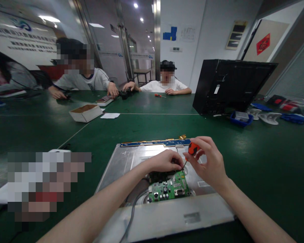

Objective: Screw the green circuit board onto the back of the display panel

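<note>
A green circuit board lies on the metal back of a flat display panel in front of me. My right hand grips a small screwdriver by its orange and black handle. Its thin shaft slants down to the board's upper right corner. My left hand is closed there, thumb and fingers pressed together beside the screwdriver's tip; what they hold, if anything, is hidden. A blue circuit strip runs along the panel's far edge. From the green board a grey cable trails toward me.
Right of the panel stands a black monitor casing, with a blue tray by its foot. A white open box and paper are at left. Several people sit across the green table; another screwdriver lies near one.
</note>
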`<action>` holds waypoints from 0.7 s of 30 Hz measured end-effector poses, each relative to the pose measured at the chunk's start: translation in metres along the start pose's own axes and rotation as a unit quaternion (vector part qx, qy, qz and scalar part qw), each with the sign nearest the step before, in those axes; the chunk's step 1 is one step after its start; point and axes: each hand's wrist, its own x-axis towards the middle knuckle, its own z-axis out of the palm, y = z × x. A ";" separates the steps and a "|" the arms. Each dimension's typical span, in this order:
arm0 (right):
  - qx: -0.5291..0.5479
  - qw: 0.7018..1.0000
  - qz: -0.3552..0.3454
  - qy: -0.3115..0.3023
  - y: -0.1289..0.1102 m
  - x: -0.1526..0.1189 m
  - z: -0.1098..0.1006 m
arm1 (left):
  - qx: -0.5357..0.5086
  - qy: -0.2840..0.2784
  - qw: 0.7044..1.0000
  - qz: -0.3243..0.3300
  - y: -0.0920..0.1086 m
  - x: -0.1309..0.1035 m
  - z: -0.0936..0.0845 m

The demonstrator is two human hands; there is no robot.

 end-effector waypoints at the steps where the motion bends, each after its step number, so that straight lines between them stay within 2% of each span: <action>1: -0.005 1.000 0.006 0.004 -0.001 0.000 0.000 | 0.000 0.000 1.000 -0.003 0.001 0.000 0.000; 5: -0.014 1.000 0.021 0.009 -0.003 0.001 -0.001 | -0.002 -0.001 1.000 -0.014 0.003 0.000 -0.001; 12: 0.005 0.999 0.028 -0.017 -0.005 0.003 -0.002 | 0.007 0.002 1.000 -0.014 0.001 0.000 0.000; 21: 0.033 0.999 0.030 0.028 0.003 -0.005 0.003 | 0.007 0.002 1.000 -0.022 0.003 -0.001 -0.001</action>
